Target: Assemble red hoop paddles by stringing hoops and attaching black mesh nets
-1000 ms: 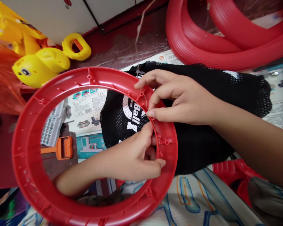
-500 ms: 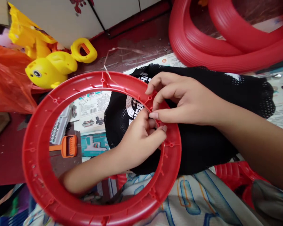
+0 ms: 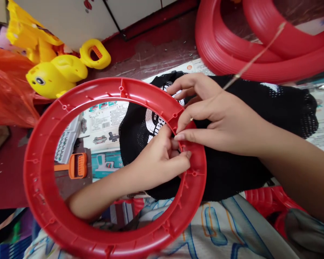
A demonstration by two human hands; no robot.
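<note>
A large red plastic ring [image 3: 34, 201], ribbed and studded inside its channel, stands tilted in front of me. My left hand [image 3: 162, 158] reaches through its opening and closes round the inner rim on the right side. Thumb and forefinger of my right hand [image 3: 213, 115] are pinched together at that same rim, just above the left fingers. A thin beige string [image 3: 255, 61] stretches up and right from behind the right hand; its end at the pinch is hidden by the fingers. Black mesh fabric [image 3: 232, 169] with white lettering lies beneath the ring and the right hand.
Coiled red ribbed tubes [image 3: 232, 57] lie at the upper right. At the upper left are a yellow toy [image 3: 56, 73] and an orange plastic bag [image 3: 10, 90]. An orange handle piece [image 3: 78, 165] and a printed box [image 3: 105, 126] show through the ring.
The string has swung from above the ring's top to the upper right, past my right hand. The right fingers have curled closer to the rim; the left hand keeps its hold.
</note>
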